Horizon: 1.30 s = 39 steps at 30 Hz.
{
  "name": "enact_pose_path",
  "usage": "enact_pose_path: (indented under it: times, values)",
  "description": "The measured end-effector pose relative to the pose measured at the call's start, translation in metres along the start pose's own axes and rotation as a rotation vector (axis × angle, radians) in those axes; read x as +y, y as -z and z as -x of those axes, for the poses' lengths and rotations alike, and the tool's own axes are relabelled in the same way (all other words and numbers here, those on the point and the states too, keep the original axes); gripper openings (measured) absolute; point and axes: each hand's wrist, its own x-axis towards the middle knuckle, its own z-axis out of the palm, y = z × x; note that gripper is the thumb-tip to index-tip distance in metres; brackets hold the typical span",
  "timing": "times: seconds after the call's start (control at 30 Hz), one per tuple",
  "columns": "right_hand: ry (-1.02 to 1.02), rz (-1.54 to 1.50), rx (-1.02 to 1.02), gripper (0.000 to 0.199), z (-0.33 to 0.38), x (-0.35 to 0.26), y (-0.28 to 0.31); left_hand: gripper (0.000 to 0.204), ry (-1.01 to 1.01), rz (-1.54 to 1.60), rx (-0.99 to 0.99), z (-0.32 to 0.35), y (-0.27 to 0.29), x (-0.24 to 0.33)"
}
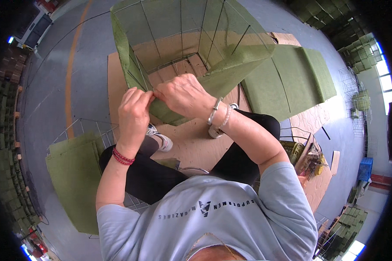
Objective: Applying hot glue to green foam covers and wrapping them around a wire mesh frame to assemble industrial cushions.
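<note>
In front of me stands a wire-framed box lined with green fabric (167,32), its near corner pointing toward me. Both my hands meet at that corner. My left hand (134,108) pinches the fabric edge over the wire, fingers closed. Beside it and touching it, my right hand (180,93) is also closed, pinching the same edge. Whether a small fastener sits between the fingertips is hidden. Through the box's open top I see thin wire rods and a brown floor inside.
Folded green fabric panels (287,80) lie to the right of the box on brown board (307,117). More green panels (72,174) rest on wire frames at my left. A cluttered tray of tools (309,161) is by my right knee. Stacked green goods (6,174) line the left side.
</note>
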Motion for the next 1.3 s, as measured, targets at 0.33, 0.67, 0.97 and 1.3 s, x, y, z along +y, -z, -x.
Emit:
enact_pose_path:
  times: [0.33,0.67,0.97,1.3]
  values:
    - [-0.066,-0.202,0.147,0.026,-0.006,0.013,0.033,0.013,0.129,0.144,0.045,-0.005,0.020,-0.012]
    - [0.078,0.102,0.134,0.020,0.031,0.024,0.014,0.032,-0.181,-0.278,0.104,0.005,-0.026,0.015]
    - [-0.093,0.185,-0.119,0.028,0.001,0.026,0.016,0.057,0.237,-0.068,-0.589,-0.050,-0.004,0.014]
    - [-0.009,0.081,0.302,0.018,0.046,0.047,0.037,0.029,-0.073,-0.005,0.262,0.020,0.012,-0.015]
